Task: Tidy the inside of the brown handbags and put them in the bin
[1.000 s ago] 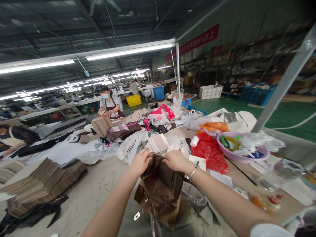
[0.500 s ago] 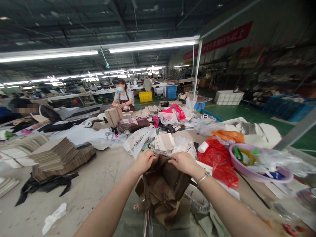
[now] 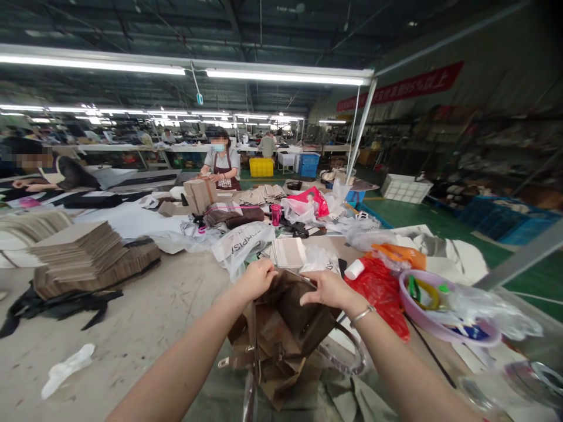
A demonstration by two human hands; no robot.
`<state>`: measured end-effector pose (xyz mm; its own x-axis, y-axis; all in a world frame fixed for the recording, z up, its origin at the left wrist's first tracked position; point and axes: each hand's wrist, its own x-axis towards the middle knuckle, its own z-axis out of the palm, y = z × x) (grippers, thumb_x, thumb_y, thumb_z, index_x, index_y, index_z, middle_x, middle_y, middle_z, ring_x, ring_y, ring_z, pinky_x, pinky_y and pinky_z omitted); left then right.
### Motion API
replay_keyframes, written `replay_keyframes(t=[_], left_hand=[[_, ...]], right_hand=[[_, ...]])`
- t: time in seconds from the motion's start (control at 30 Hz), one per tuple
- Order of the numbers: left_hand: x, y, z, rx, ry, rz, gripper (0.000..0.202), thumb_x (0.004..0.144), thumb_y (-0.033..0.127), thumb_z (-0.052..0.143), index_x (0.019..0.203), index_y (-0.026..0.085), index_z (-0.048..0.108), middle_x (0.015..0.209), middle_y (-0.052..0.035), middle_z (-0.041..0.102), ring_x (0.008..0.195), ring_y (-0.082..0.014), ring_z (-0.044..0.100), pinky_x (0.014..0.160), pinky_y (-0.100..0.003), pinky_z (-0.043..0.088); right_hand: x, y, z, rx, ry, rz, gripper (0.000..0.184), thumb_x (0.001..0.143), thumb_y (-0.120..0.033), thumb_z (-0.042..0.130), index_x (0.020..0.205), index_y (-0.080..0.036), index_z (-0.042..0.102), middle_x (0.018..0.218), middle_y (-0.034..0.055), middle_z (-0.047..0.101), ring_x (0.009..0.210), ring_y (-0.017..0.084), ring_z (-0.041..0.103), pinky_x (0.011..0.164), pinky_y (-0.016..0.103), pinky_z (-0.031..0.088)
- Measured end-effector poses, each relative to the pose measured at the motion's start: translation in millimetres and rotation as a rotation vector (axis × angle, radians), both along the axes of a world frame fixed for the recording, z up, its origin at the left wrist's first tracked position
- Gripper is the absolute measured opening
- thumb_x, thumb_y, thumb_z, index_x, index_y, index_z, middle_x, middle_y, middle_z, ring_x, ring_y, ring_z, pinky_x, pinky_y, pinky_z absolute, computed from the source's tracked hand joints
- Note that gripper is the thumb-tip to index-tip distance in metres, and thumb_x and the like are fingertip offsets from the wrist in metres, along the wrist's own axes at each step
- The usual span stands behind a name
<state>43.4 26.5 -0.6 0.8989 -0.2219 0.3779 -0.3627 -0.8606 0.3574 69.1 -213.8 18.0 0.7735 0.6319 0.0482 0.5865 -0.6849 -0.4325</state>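
Observation:
A brown handbag (image 3: 288, 319) stands in front of me with its mouth facing up, its inside creased. My left hand (image 3: 259, 278) is closed on the far rim, left of the middle. At the right of that rim is my right hand (image 3: 328, 290), fingers touching the edge and thumb held apart over the opening. A strap with a metal tip (image 3: 224, 362) sticks out at the bag's left side. A handle wrapped in clear plastic (image 3: 356, 357) curves out on the right. My forearms partly cover the bag's sides.
Stacked brown panels (image 3: 83, 252) lie left, near a crumpled white tissue (image 3: 68, 369). Right are a red plastic bag (image 3: 382, 299), a lilac basin (image 3: 407, 293) and a clear jar (image 3: 519, 381). A co-worker in an apron (image 3: 224, 167) stands across the table; another person is far left.
My right thumb has moved away from the fingers and rim. My left hand keeps its hold. The bag's mouth looks wider, and the strap tip shows more at the left. The view has shifted slightly.

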Motion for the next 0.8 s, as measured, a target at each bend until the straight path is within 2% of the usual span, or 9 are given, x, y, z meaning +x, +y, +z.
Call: replay_keyframes(t=[0.07,0.17,0.3,0.43,0.63,0.8], left_hand=[[1.8,-2.2,-0.6,0.003,-0.01,0.002,0.013,0.082,0.019,0.052,0.069,0.017,0.051,0.073,-0.0032,0.056,0.072,-0.0162,0.054,0.067,-0.028,0.041],[4.9,-2.2,-3.0,0.007,-0.014,-0.001,0.013,0.082,0.018,0.051,0.069,0.017,0.049,0.073,-0.0038,0.056,0.072,-0.0169,0.054,0.066,-0.029,0.041],[7.4,4.9,-7.1,-0.007,-0.019,0.006,0.012,0.082,0.016,0.05,0.07,0.017,0.048,0.074,-0.0039,0.055,0.073,-0.0174,0.053,0.065,-0.029,0.04],[6.2,14.5,-7.6,-0.018,0.0,0.016,0.011,0.082,0.017,0.049,0.071,0.018,0.049,0.074,-0.0036,0.055,0.074,-0.0173,0.053,0.066,-0.029,0.041],[6.6,18.0,-3.9,-0.032,0.032,0.01,0.011,0.081,0.018,0.05,0.07,0.017,0.049,0.074,-0.0035,0.056,0.074,-0.017,0.053,0.067,-0.028,0.041],[11.0,14.2,-5.4,-0.05,0.022,0.015,0.01,0.079,0.016,0.052,0.069,0.018,0.049,0.074,-0.0029,0.056,0.073,-0.0163,0.053,0.066,-0.027,0.041]], right_hand=[[3.4,3.9,3.3,0.013,0.0,0.029,0.059,0.067,-0.058,0.067,0.116,-0.027,0.061,0.084,0.0024,0.069,0.074,0.019,0.061,0.062,0.024,0.038],[10.1,14.0,5.6,0.028,-0.022,0.006,0.051,0.074,-0.057,0.061,0.112,-0.024,0.064,0.086,0.0042,0.069,0.073,0.019,0.06,0.061,0.023,0.038],[17.0,30.1,4.8,0.001,-0.064,0.049,0.031,0.083,-0.049,0.054,0.087,-0.023,0.071,0.08,0.0033,0.069,0.071,0.017,0.06,0.06,0.023,0.037],[21.2,42.4,1.5,0.004,-0.066,0.042,0.031,0.086,-0.041,0.05,0.073,-0.021,0.07,0.074,0.0024,0.069,0.067,0.016,0.059,0.059,0.023,0.036],[29.3,46.6,-3.3,0.03,0.007,0.017,0.029,0.084,-0.039,0.054,0.072,-0.019,0.07,0.068,0.0014,0.068,0.062,0.015,0.057,0.056,0.022,0.035],[30.4,39.7,-3.0,0.125,0.114,0.118,0.035,0.075,-0.047,0.062,0.094,-0.02,0.07,0.077,-0.001,0.069,0.068,0.017,0.058,0.06,0.023,0.039]])
